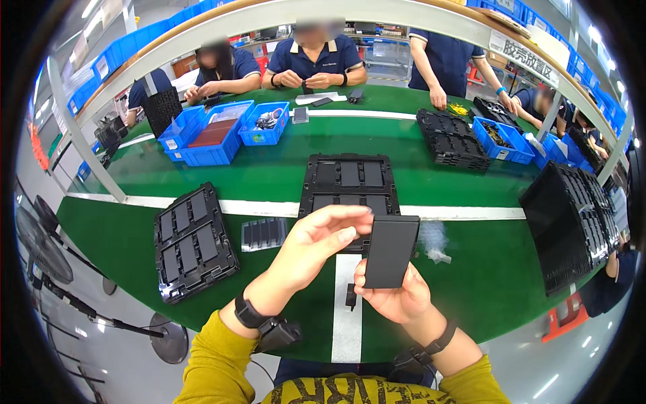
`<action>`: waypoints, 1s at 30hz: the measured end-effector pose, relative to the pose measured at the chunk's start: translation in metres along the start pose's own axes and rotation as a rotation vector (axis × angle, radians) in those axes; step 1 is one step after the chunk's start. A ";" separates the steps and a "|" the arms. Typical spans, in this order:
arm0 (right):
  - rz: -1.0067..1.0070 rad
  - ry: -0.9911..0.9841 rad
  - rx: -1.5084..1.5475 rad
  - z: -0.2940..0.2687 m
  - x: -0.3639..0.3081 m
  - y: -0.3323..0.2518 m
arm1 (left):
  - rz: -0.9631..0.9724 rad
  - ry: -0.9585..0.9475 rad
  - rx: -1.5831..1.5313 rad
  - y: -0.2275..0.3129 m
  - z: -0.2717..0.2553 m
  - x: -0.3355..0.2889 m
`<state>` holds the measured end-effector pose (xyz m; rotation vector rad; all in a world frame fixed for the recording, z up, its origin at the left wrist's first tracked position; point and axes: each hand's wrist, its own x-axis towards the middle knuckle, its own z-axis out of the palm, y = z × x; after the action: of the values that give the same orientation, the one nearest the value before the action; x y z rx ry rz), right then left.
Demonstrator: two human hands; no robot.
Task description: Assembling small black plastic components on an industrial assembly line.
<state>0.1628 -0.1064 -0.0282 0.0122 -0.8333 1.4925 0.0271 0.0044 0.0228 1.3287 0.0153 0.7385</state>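
The right hand (408,296), palm up, grasps a flat black case (392,252) by its lower end, holding it above the green bench (471,252), while the left hand (316,239) holds nothing, thumb and fingers parted at the case's upper left edge; whether they touch it I cannot tell. Dark lettering crosses the yellow shirt (323,392), cut off by the lower edge, and a white label (530,60) with large dark characters sits on the shelf beam. The case hides some right-hand fingers and a corner of the black tray (350,176) beyond.
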 end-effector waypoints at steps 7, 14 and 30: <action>0.092 0.013 -0.038 -0.003 -0.003 0.007 | 0.249 0.096 0.359 0.023 0.009 -0.008; 0.183 0.065 0.000 -0.001 -0.016 0.016 | 0.211 -0.130 0.696 0.025 -0.001 -0.009; 0.107 0.185 0.001 -0.017 -0.021 0.007 | -0.332 0.003 0.607 -0.059 -0.035 -0.061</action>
<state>0.1675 -0.1149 -0.0546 -0.1693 -0.6921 1.5679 -0.0063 0.0019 -0.0624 1.8420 0.4844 0.4614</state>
